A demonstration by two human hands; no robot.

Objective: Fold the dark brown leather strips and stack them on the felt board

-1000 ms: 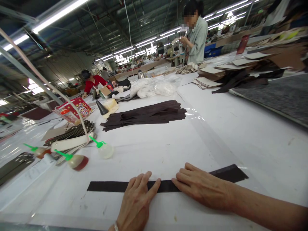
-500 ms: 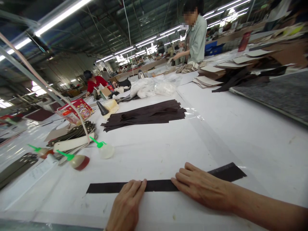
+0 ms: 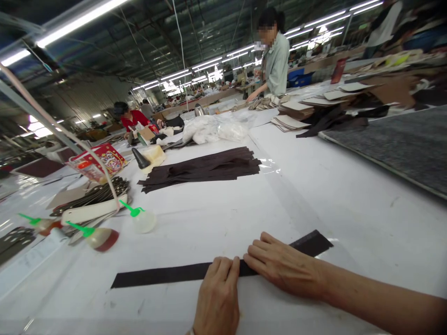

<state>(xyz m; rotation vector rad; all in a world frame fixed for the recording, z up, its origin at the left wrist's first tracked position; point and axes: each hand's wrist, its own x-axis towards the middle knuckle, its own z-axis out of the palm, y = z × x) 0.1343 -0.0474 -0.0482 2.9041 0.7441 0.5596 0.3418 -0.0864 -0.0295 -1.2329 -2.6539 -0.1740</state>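
Head camera showed your left hand (image 3: 218,298) and right hand (image 3: 282,267) lying flat, fingers extended and gripping nothing, pressing the dark strip (image 3: 157,275) onto the white table (image 3: 216,218) just before you. Smoothing seemed in hand, and any further stroke called for even pressure.

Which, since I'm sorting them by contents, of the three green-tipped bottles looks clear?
The rightmost bottle, pale and see-through. The middle bottle and left bottle both show reddish contents.
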